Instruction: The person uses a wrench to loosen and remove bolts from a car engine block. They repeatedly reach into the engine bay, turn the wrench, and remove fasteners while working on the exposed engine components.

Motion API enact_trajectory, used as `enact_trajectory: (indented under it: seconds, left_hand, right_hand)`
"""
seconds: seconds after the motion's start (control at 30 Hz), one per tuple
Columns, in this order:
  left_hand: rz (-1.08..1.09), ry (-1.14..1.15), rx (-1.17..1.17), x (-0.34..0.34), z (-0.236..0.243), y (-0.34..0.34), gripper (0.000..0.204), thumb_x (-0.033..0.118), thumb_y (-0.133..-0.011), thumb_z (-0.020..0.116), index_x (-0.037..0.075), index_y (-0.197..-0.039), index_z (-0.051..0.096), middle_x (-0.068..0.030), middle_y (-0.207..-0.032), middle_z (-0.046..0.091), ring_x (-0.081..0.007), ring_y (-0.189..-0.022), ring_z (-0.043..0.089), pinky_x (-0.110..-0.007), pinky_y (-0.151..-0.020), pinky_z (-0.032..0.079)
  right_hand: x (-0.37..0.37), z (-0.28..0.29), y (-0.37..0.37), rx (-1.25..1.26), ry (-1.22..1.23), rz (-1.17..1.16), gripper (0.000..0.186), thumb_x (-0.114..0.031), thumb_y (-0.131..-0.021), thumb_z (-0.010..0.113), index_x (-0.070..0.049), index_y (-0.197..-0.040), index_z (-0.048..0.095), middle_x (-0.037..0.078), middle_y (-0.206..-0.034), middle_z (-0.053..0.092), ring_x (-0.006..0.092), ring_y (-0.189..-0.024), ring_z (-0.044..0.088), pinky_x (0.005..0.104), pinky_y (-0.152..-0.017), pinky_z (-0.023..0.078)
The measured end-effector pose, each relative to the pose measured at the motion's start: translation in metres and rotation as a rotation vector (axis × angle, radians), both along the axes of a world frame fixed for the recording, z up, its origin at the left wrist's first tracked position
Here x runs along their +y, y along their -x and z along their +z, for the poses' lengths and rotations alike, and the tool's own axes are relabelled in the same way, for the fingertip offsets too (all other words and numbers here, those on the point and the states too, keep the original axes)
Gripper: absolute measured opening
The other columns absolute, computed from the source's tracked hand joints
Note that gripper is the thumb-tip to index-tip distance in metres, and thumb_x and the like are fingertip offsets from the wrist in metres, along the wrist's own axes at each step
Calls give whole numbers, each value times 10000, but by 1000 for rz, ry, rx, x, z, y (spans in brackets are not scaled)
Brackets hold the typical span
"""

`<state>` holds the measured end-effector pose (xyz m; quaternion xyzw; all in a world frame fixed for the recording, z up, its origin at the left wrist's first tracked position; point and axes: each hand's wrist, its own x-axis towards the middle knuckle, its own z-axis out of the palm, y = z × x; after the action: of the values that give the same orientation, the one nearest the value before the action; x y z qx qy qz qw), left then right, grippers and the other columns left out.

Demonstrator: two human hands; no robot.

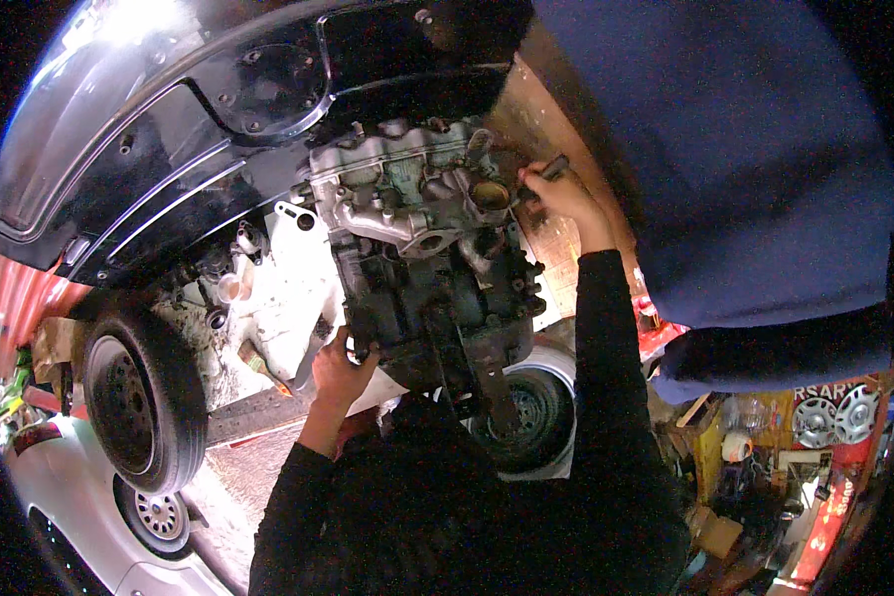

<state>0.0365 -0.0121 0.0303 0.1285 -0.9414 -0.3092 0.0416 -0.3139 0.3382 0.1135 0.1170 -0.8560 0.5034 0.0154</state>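
Observation:
A greasy car engine (417, 288) stands in front of me, with a grey metal manifold (387, 226) and a round throttle opening (489, 196) on its upper part. My left hand (338, 382) grips the lower left edge of the engine block, thumb and fingers closed on it. Beside the throttle opening, at the engine's upper right, my right hand (569, 202) is closed around a short dark handle-like piece (552, 169). Its far end is hidden by the fingers and engine parts, so its exact kind cannot be made out.
A black car body panel (268, 89) arches overhead. Loose parts lie on a white surface (303, 268) at left, near a wheel (134, 397). Another wheel (526, 407) is below the engine. A person in blue clothing (755, 179) stands close at right; shelves with hubcaps (815, 422) are behind.

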Motion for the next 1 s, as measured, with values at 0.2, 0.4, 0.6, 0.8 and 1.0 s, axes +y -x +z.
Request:
enact_trajectory:
  seconds: [0.2,0.4,0.6,0.8,1.0]
  left_hand:
    - [10,-28,70,-3,3,4,460,426,-824,782,102,-1108,620,-148,-762,721,-381,-679,714,-507,-592,566]
    - [14,-50,-95,-3,7,7,488,449,-831,762,90,-1138,638,-167,-742,711,-395,-679,708,-512,-611,571]
    - [4,5,-41,-1,3,7,566,478,-845,748,41,-1182,623,-176,-759,715,-400,-701,712,-498,-655,581]
    - [42,-27,-86,-1,3,4,542,474,-829,781,118,-1202,614,-138,-792,733,-372,-743,733,-506,-681,587]
    - [37,-13,-85,-1,-1,5,563,484,-812,799,138,-1217,616,-125,-794,739,-344,-719,738,-498,-678,595]
  right_hand:
    - [-7,30,-24,-186,148,-2,197,-192,-1017,666,-1,-1037,711,35,-900,705,137,-783,656,295,-623,549]
    - [0,0,-23,368,-260,-151,246,-233,-987,713,-9,-1090,709,64,-977,734,155,-846,680,315,-659,590]
    - [7,11,-25,257,-169,-117,299,-288,-1005,698,9,-1036,724,86,-928,734,163,-896,714,300,-703,587]
    - [-41,77,-59,124,223,-95,268,-212,-1033,664,49,-1018,722,82,-931,721,161,-799,700,272,-731,577]
    - [-65,88,-60,104,232,35,276,-219,-998,721,50,-1058,725,77,-970,746,163,-838,711,271,-749,586]
